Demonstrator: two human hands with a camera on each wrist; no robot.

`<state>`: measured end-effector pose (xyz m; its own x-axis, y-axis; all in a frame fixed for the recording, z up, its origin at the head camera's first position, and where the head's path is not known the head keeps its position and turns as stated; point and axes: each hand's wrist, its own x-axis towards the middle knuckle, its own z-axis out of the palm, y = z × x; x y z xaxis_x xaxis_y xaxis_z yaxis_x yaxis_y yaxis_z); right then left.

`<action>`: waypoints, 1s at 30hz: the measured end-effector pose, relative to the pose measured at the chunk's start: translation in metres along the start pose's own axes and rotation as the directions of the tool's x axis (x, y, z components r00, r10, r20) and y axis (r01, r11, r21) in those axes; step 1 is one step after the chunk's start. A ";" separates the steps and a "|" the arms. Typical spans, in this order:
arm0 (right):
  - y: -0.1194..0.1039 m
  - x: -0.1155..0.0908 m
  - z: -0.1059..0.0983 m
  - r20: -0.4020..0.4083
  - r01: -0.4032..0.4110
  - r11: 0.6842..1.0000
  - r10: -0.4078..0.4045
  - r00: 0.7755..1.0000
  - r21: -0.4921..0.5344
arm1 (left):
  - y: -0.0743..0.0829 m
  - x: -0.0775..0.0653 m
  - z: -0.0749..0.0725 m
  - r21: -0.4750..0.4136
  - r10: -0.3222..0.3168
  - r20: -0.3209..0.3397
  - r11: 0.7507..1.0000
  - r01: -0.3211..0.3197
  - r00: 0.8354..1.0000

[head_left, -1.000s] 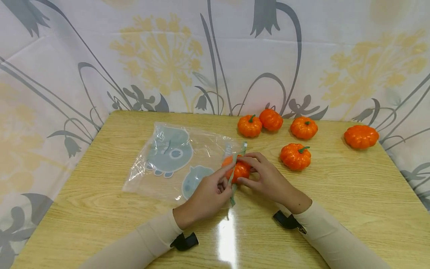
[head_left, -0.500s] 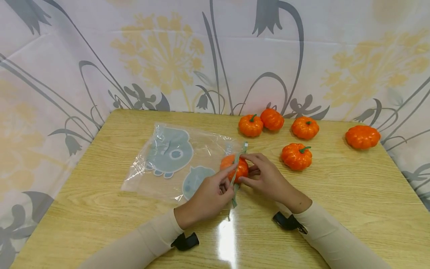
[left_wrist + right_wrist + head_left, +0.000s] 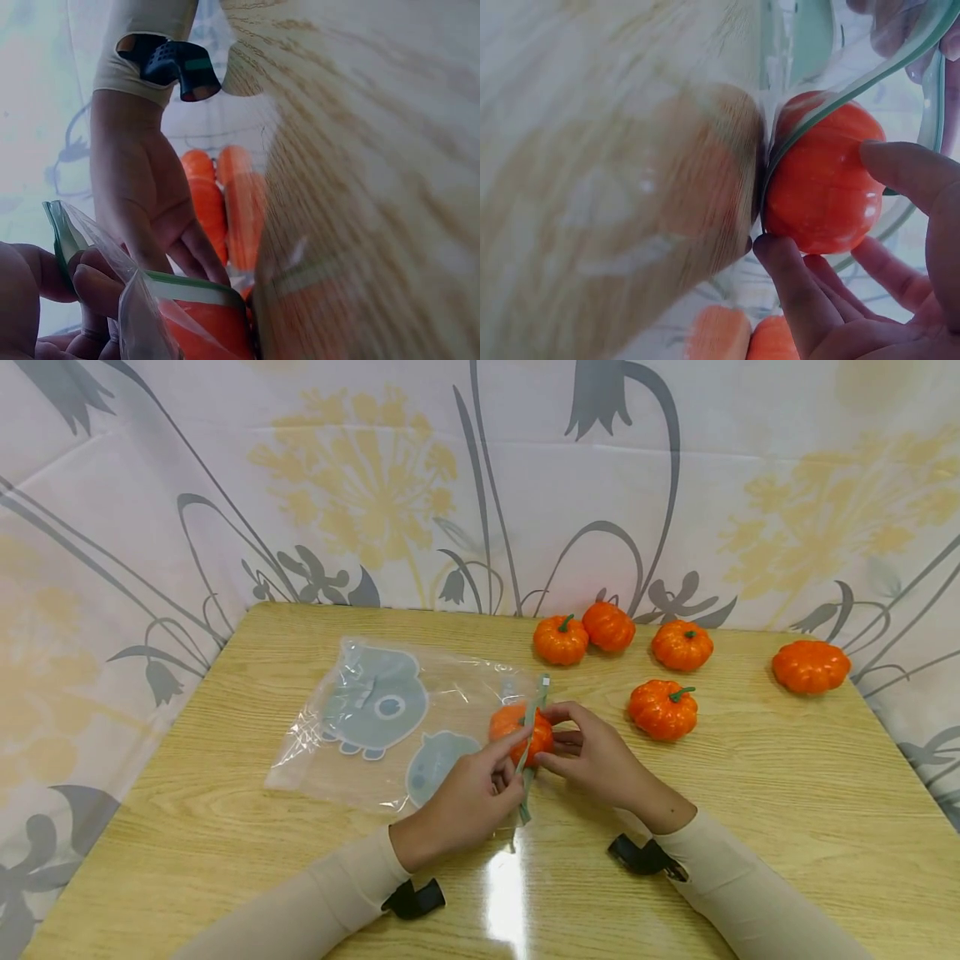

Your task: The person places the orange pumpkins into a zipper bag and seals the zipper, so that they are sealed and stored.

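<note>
A clear zip bag point(image 3: 384, 781) with blue-green animal prints lies flat on the table, its green-edged mouth facing right. My left hand point(image 3: 467, 797) pinches the green zip edge, holding the mouth apart; the bag film and fingertips show in the left wrist view. With thumb and fingers my right hand point(image 3: 600, 760) grips a small orange toy pumpkin point(image 3: 825, 180) in the mouth of the bag. Its left part lies inside, behind the film, while the right part sticks out past the zip edge. In the right wrist view the pumpkin sits low against the tabletop, thumb on its side.
To the right of the bag lie more toy pumpkins: one with a green stem point(image 3: 663, 710) near my right hand, several along the back edge, and one point(image 3: 812, 667) at the far right. A flower-patterned cloth point(image 3: 510, 485) rises behind the wooden table point(image 3: 225, 852).
The pumpkin has moved slightly left, further into the bag mouth, with my right hand following. The bag has shifted a little to the left. My left hand stays nearly in place.
</note>
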<state>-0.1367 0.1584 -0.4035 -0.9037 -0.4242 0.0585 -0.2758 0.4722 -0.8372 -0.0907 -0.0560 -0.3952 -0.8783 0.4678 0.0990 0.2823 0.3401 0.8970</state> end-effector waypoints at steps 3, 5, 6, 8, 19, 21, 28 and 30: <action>0.002 0.000 0.000 -0.012 0.003 0.999 -0.003 1.000 -0.033 | 0.000 0.000 0.000 0.001 0.002 -0.002 1.000 -0.002 1.000; 0.002 0.000 0.000 -0.017 0.010 0.998 -0.011 1.000 -0.058 | -0.001 0.000 0.000 0.001 0.004 -0.001 1.000 -0.004 1.000; 0.002 0.000 0.000 -0.018 0.010 0.998 -0.012 1.000 -0.065 | -0.001 0.000 0.000 0.000 0.004 0.000 1.000 -0.004 1.000; 0.002 0.000 0.000 -0.016 0.013 0.997 -0.014 1.000 -0.072 | -0.001 0.000 0.000 0.001 0.006 0.003 1.000 -0.006 1.000; -0.001 0.000 0.001 -0.008 0.005 0.997 -0.005 1.000 -0.081 | -0.001 0.001 -0.001 0.026 0.010 0.015 1.000 -0.011 1.000; -0.001 0.000 0.002 -0.009 0.004 0.997 -0.005 1.000 -0.076 | -0.001 0.001 -0.001 0.028 0.010 0.020 1.000 -0.010 1.000; -0.002 0.001 0.003 0.014 0.006 0.998 -0.005 1.000 -0.057 | 0.000 0.001 -0.001 0.025 0.013 0.023 1.000 -0.013 1.000; -0.001 0.001 0.003 0.023 0.008 0.998 -0.007 1.000 -0.059 | 0.000 0.001 -0.001 0.026 0.012 0.020 1.000 -0.012 1.000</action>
<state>-0.1360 0.1554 -0.4043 -0.8940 -0.4451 0.0514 -0.3018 0.5134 -0.8033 -0.0914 -0.0562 -0.3947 -0.8669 0.4881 0.1009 0.3031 0.3555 0.8842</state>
